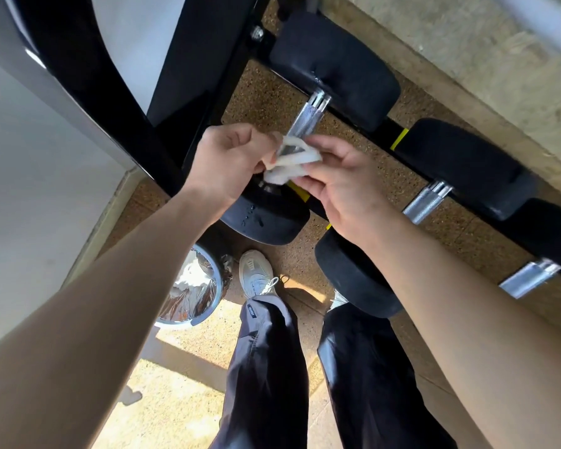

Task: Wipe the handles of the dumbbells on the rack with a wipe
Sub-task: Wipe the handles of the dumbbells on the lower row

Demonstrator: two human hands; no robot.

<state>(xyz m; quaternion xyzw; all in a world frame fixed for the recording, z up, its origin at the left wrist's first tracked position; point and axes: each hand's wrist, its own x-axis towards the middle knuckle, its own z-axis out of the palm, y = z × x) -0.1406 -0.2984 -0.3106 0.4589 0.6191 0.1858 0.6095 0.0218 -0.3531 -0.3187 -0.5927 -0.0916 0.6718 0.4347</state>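
Note:
A white wipe (289,163) is bunched between both hands, just over the near end of a knurled steel dumbbell handle (306,119). My left hand (230,163) pinches the wipe from the left. My right hand (340,186) pinches it from the right, fingers curled round its edge. That dumbbell's black heads (334,69) sit on the black rack rail (382,128). Two more steel handles (426,202) (528,278) show farther right along the rack. The near part of the first handle is hidden behind the wipe.
A black rack upright (88,79) slants across the upper left. A bin lined with a shiny bag (188,286) stands on the speckled floor by my left shoe (256,273). A light wall (30,189) fills the left side.

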